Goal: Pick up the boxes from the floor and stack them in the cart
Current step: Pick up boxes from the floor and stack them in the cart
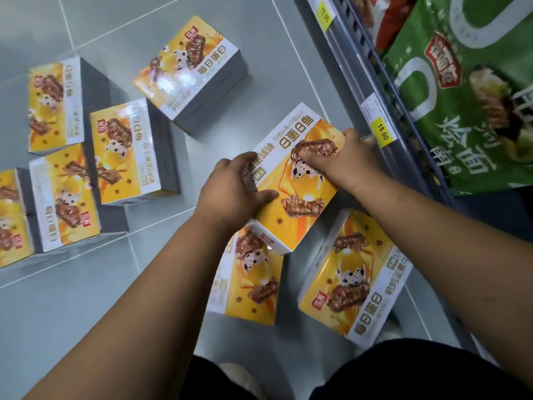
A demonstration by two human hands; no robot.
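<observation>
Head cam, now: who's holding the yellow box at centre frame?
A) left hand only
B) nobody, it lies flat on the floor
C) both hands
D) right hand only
C: the left hand grips the left edge of the yellow box and the right hand grips its far right edge, with both thumbs lying on the top face.

**newbie:** so where's everything sitting?

**stocker:** middle box [297, 180] is between the left hand [233, 192] and right hand [343, 163], with two boxes [248, 281] [352, 281] nearer me. Four boxes [54, 105] [124, 151] [66, 197] [11, 217] are grouped left on the floor [86, 298], lone box [187, 67] farther back. The shelf [360, 82] runs along the right, bags [467, 111] on it.
</observation>
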